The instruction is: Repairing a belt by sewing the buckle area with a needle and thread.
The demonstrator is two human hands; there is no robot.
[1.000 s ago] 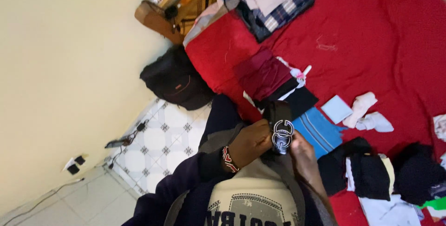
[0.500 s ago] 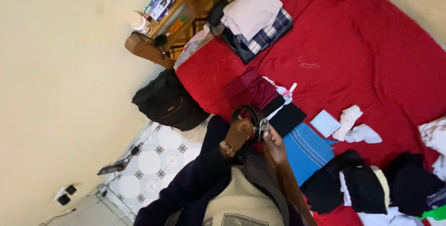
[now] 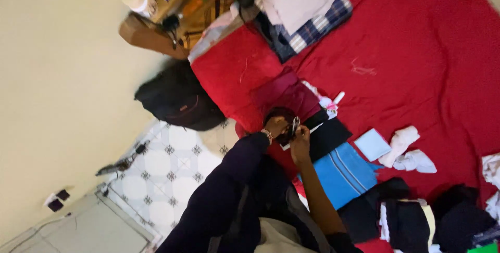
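Gripping a small dark garment (image 3: 288,128) with pale edging between them, the left hand (image 3: 276,126) and right hand (image 3: 300,145) meet over the red bedspread (image 3: 416,50); fingers of both look curled shut on the cloth, though blur hides detail. It sits just above a folded black piece (image 3: 330,136), beside a blue striped cloth (image 3: 341,172) and maroon fabric (image 3: 286,94). A black backpack (image 3: 177,99) rests on the tiled floor (image 3: 156,169).

Soft even indoor light, no harsh shadows or glare, my view was tilted, slight motion blur smeared my hands and the edges
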